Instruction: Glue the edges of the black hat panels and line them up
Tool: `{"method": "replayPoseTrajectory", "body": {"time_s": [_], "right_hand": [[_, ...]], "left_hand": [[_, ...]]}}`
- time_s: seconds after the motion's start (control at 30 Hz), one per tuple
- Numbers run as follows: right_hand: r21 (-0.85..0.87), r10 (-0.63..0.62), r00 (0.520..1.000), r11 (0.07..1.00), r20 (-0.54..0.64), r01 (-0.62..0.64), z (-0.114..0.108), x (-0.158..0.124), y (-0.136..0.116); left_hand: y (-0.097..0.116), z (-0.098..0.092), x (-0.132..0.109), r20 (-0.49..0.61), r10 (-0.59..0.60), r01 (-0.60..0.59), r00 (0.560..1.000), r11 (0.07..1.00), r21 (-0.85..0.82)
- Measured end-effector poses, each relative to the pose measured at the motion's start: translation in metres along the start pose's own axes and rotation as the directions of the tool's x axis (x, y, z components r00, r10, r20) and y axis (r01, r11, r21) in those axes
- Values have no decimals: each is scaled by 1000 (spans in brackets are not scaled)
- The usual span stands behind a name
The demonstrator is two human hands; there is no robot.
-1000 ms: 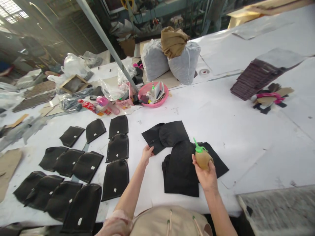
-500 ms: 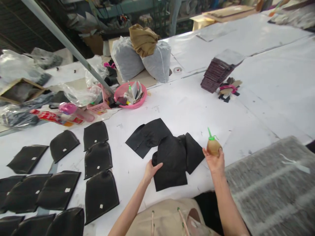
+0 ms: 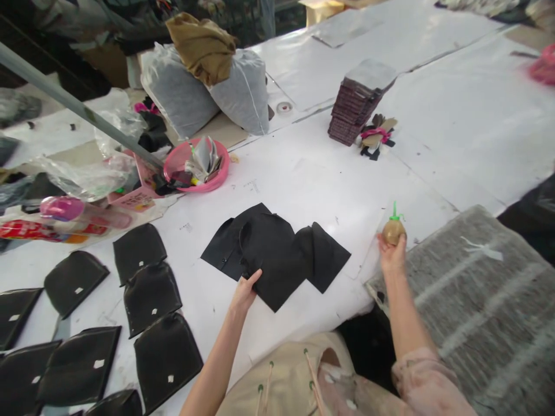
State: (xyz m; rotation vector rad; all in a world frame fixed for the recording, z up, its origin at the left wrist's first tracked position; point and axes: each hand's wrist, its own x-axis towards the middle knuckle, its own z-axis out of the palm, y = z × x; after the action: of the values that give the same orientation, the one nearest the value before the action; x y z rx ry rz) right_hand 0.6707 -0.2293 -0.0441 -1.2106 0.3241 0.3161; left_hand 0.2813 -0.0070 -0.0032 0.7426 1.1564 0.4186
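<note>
Nearest the camera we note the beige garment worn by the person, with both forearms reaching out over the white table.

The left hand rests at the near edge of the black fabric pieces. Its fingers are closed on the lower left border of the top piece, with the thumb lying on the cloth. The pieces lie flat and overlapping in the middle of the table, directly ahead of the person.

The right hand is raised at the right side, just beyond the table edge. It is wrapped around the small brown bottle, which stands upright with its green nozzle pointing up. The bottle is well apart from the fabric pieces and sits above the near corner of the grey textured sheet.

To the left we find rows of black shaped cut-outs, each carrying a small white sticker, laid flat and just beside one another.

Further out, a pink basin holds assorted small items. To its left lies a pink-capped bottle among clear plastic bags, and a grey metal pole slants across that area.

At the far right centre, a stack of dark pieces stands on the table, with a small bundle of offcuts touching its base.

Farthest back, two grey sacks lean together, and a tan cloth lies on top of them.
</note>
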Motion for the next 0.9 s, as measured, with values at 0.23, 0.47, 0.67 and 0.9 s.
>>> {"method": "replayPoseTrajectory", "body": {"time_s": [0.23,0.47,0.67,0.9], "right_hand": [[7,39,996,999,78,-39,13,-10,17],[76,131,979,987,156,-144,24,-28,40],[100,232,965,964,124,-245,22,-66,57],[105,430,889,888,160,-448,-12,-129,63]], "left_hand": [[-19,7,17,-119,-143,165,983,965,204],[-19,12,19,-106,-129,152,986,955,254],[-23,6,24,-70,-177,183,982,980,82],[-34,0,9,54,-196,200,979,976,-91]]}}
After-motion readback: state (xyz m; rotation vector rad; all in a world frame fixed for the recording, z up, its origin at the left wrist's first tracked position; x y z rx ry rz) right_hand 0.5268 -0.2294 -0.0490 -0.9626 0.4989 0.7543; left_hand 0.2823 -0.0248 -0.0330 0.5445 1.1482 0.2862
